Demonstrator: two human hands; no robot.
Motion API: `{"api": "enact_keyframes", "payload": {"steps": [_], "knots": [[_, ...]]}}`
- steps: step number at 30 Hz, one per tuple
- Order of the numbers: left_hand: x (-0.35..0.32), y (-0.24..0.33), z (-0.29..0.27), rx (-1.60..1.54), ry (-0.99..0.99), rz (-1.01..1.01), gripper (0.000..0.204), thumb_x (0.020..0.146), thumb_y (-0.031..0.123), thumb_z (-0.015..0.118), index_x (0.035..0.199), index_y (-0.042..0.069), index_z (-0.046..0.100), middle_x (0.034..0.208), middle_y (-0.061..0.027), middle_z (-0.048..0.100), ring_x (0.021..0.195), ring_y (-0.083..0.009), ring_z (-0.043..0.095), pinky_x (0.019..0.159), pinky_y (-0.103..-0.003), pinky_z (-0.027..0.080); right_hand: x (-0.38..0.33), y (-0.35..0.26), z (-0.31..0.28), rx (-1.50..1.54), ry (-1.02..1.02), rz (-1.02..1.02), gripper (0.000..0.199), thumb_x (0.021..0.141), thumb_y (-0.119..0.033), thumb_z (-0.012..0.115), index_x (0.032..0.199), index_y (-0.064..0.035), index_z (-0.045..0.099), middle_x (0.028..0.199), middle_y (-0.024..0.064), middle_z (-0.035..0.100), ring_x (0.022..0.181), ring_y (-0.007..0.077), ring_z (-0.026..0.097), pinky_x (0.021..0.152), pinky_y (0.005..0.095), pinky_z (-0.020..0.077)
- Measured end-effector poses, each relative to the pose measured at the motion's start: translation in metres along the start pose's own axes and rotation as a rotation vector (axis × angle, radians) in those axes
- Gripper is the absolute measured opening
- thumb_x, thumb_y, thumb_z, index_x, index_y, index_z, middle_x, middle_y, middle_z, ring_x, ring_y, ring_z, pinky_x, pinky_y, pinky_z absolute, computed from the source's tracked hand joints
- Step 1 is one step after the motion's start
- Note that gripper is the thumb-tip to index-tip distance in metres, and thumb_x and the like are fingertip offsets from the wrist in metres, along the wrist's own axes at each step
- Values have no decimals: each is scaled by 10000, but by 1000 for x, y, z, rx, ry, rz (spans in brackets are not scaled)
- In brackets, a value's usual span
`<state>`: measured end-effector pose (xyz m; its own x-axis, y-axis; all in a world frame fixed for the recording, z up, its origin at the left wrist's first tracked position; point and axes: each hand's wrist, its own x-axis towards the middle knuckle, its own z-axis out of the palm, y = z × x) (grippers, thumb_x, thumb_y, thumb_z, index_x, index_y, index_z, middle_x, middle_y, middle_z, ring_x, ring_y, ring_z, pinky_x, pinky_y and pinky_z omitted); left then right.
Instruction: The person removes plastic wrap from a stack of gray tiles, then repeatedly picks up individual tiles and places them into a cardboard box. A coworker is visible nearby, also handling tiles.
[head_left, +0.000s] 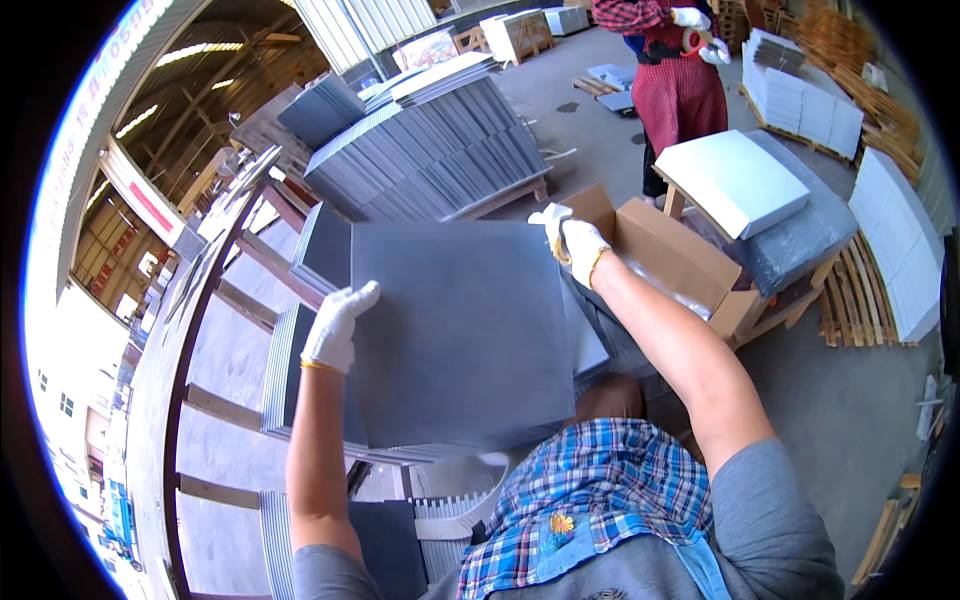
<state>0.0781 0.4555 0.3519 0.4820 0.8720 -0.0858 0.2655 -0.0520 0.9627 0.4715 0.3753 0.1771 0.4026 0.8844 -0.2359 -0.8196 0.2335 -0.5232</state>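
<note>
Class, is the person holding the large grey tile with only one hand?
No: the left hand grips the grey tile at its left edge, the right hand at its top right corner.

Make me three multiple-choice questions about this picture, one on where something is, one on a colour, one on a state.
1. Where is the open brown cardboard box?
A. Right of the large dark grey square tile
B. Left of it
C. On top of it

2. What colour are the gloves on the left hand and right hand?
A. Black
B. White
C. Red

3. How is the tile held?
A. One hand only
B. Lying untouched on the floor
C. Both hands, one on each side edge

Answers:
1 A, the box sits beyond the tile's right edge, by the right hand.
2 B, both gloves are white.
3 C, the left grip is on the left edge and the right grip on the upper right corner.
</note>
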Motion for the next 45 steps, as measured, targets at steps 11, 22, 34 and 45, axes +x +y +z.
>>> {"api": "enact_keyframes", "payload": {"steps": [11, 22, 34, 45], "knots": [[52, -138, 19, -97, 272, -139, 355, 923, 300, 813, 1004, -45, 784, 856, -54, 742, 731, -139, 669, 707, -317, 543, 26, -16, -32, -197, -178, -158, 326, 974, -6, 496, 1241, -14, 682, 1061, 87, 705, 886, 205, 703, 798, 326, 585], [69, -163, 3, 1049, 299, 87, 636, 957, 629, 588, 794, 44, 779, 781, -234, 722, 781, -422, 720, 707, -491, 557, -170, 53, 12, -2000, -145, -1043, 345, 911, -190, 660, 1245, -262, 710, 969, 75, 734, 857, 242, 707, 783, 388, 569], [9, -87, 122, 426, -322, 769, 759, 972, 518, 609, 1497, -14, 479, 1374, -268, 576, 1232, -476, 584, 1033, -489, 485, -151, 94, 77, -1826, -326, -531, 283, 943, -209, 603, 1143, -40, 711, 1305, 175, 665, 1189, 340, 632, 997, 420, 522], [70, -100, 224, 936, -122, 1084, 514, 936, 454, 617, 1287, 81, 650, 1259, -210, 576, 1303, -470, 446, 1117, -645, 280, -216, 77, -6, -1445, 194, -946, 212, 1002, -114, 638, 1165, -19, 734, 1201, 178, 729, 1110, 341, 696, 1009, 415, 531]]}}
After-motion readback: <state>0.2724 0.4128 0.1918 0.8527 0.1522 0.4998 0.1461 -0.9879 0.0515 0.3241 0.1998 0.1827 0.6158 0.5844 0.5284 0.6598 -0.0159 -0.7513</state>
